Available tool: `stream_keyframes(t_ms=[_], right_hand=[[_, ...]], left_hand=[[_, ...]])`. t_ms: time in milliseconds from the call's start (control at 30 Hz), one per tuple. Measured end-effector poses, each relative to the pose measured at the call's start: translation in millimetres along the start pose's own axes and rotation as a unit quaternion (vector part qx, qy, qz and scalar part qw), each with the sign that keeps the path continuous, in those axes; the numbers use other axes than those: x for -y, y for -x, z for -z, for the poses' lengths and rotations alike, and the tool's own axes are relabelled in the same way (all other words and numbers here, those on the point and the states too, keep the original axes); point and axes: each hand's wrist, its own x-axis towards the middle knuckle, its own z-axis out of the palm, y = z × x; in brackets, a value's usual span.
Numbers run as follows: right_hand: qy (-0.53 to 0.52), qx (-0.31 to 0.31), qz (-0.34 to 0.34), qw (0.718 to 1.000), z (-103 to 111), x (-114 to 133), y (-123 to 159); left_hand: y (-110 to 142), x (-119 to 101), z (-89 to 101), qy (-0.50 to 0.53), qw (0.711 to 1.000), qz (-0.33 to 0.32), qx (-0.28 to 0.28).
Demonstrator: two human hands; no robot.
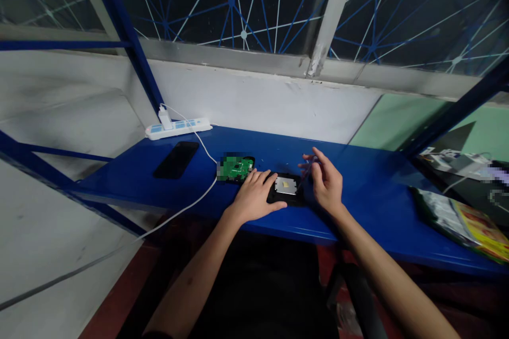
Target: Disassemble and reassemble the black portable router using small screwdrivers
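Note:
A black plastic housing (pixel 296 198) with a silver metal plate (pixel 285 185) lies near the table's front edge. A small yellowish patch sits on the plate. My left hand (pixel 258 198) rests on the housing's left side, fingers spread and thumb along its near edge. At the right side, my right hand (pixel 328 183) is closed around a slim tool with a see-through handle, apparently a screwdriver (pixel 312 163). Its thin shaft slants down to the housing's right edge; the tip is hard to make out. Just beyond my left fingers lies a green circuit board (pixel 237 168), partly pixelated.
On the blue table (pixel 369 212), a black phone (pixel 177 160) lies left. A white power strip (pixel 178 128) with a plugged-in charger stands at the back left. A white cable (pixel 191 205) crosses the front edge. A colourful packet (pixel 465 222) lies right.

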Motion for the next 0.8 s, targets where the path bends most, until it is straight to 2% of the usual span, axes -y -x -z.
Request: stream_keyframes(t_ms=[200, 400, 800], right_hand=[[0.040, -0.026, 0.015, 0.999, 0.0, -2.8, -0.4], [0.018, -0.001, 0.032, 0.999, 1.7, 3.2, -1.7], [0.057, -0.037, 0.011, 0.998, -0.3, -4.1, 0.6]], left_hand=[[0.0, -0.7, 0.0, -0.003, 1.000, -0.001, -0.008], [0.2, -1.1, 2.4, -0.007, 1.000, 0.001, 0.004], [-0.7, -0.7, 1.3, -0.009, 1.000, 0.000, 0.004]])
